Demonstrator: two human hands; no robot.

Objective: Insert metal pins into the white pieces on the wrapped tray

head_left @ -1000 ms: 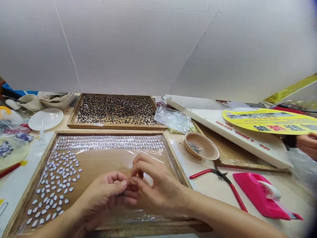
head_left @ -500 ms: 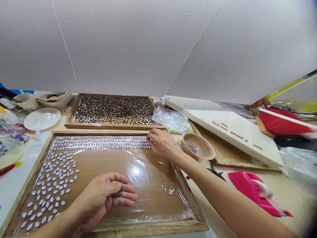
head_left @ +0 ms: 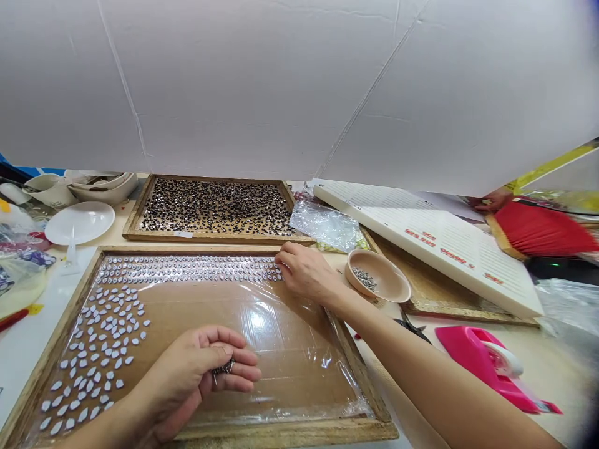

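Note:
My left hand (head_left: 203, 368) is palm up over the tray, fingers half curled round a small heap of thin metal pins (head_left: 223, 366), with the thumb against them. At the right end of the neat rows of pale petal-shaped pieces (head_left: 187, 268), my right hand (head_left: 306, 271) reaches down with fingertips pinched together. Whatever it pinches is hidden. Those row pieces each show a small dark centre. Plain white petal-shaped pieces (head_left: 96, 349) lie loosely scattered on the left. Both groups sit on plastic film in a wooden-framed tray (head_left: 281, 430).
Behind stands a second framed tray (head_left: 215, 238) holding many dark beadlike pieces. To the right are a bowl (head_left: 397, 290) of small metal bits, black scissors (head_left: 414, 327), a pink tape dispenser (head_left: 472, 358) and a tilted foam board (head_left: 435, 243). Another person's hand (head_left: 493, 201) shows near red bristles (head_left: 545, 231).
Both my hands stay almost in place. The view has shifted slightly. At far right, the red bristles and the other person's hand have moved a little.

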